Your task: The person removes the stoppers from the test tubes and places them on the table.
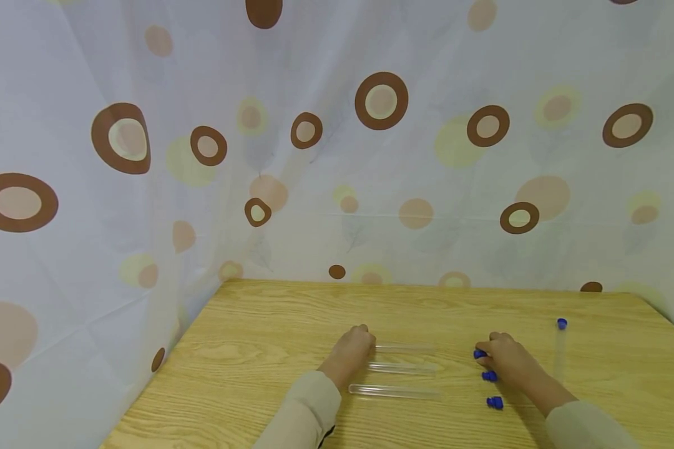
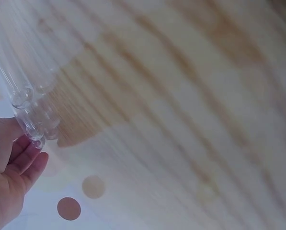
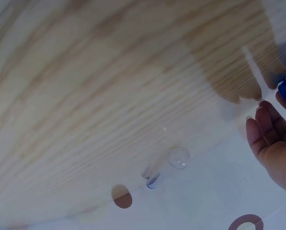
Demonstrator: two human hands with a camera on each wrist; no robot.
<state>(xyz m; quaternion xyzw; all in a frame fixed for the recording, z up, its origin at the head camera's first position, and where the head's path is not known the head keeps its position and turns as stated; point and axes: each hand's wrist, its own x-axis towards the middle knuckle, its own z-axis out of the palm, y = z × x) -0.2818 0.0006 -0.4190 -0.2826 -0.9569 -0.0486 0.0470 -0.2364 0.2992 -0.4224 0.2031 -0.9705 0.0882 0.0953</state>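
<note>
Three clear glass-like tubes (image 1: 395, 391): no lettering, number or graduation can be read on their walls.
Blue caps (image 1: 495, 403): no brand or mark is legible, in the head view or the right wrist view.
Blue-capped tube (image 1: 560, 355): nothing readable.
Wood-grain tabletop (image 1: 281, 324): grain only, no label.
Patterned curtain (image 1: 314, 75): printed rings, dots and leaf shapes, no words or signs.

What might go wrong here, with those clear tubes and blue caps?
The near tube lies loose on the flat table, so it might roll if bumped. The right hand pinches the far blue cap close to the middle blue cap, which it may knock. The left hand meets the far tube; a careless nudge might send it sliding.
</note>
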